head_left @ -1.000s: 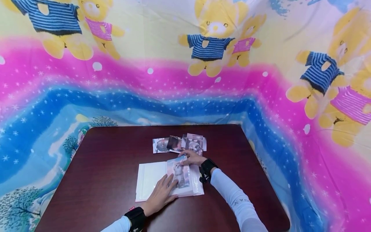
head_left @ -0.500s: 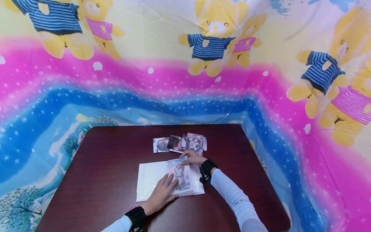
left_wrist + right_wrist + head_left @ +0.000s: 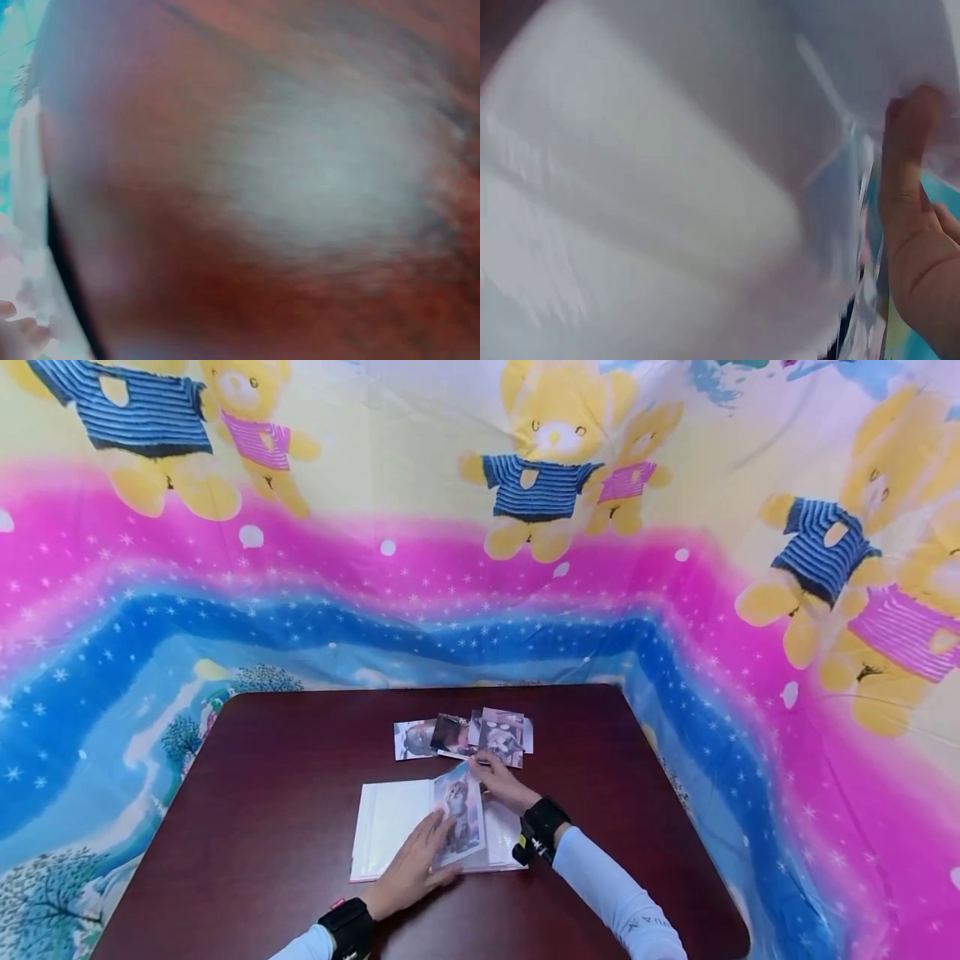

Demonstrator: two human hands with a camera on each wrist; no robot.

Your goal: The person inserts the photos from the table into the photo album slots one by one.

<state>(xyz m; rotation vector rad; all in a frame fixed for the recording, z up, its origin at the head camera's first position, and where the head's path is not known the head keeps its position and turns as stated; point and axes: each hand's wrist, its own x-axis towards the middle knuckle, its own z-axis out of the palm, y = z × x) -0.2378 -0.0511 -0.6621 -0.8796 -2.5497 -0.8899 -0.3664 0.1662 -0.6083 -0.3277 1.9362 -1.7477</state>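
A small photo album (image 3: pixel 390 827) lies spread on the table, its left side plain white. The album page (image 3: pixel 459 814) with a cat photo in it is raised at its right edge and tilts leftward. My right hand (image 3: pixel 504 783) pinches that page near its upper right corner; in the right wrist view the thumb (image 3: pixel 909 142) presses on the whitish, blurred sheet. My left hand (image 3: pixel 412 868) rests with extended fingers at the lower left of the cat page, near the album's fold. The left wrist view is mostly a reddish-brown blur, with fingertips at its lower left corner.
Several loose photos (image 3: pixel 501 739) lie overlapping just behind the album. The dark reddish table (image 3: pixel 285 777) has rounded corners. A bear-patterned cloth (image 3: pixel 450 568) hangs around its back and sides.
The cat page has gone from lying nearly flat to raised at its right edge, uncovering the page beneath. My right hand has lifted with it; the left hand has barely moved.
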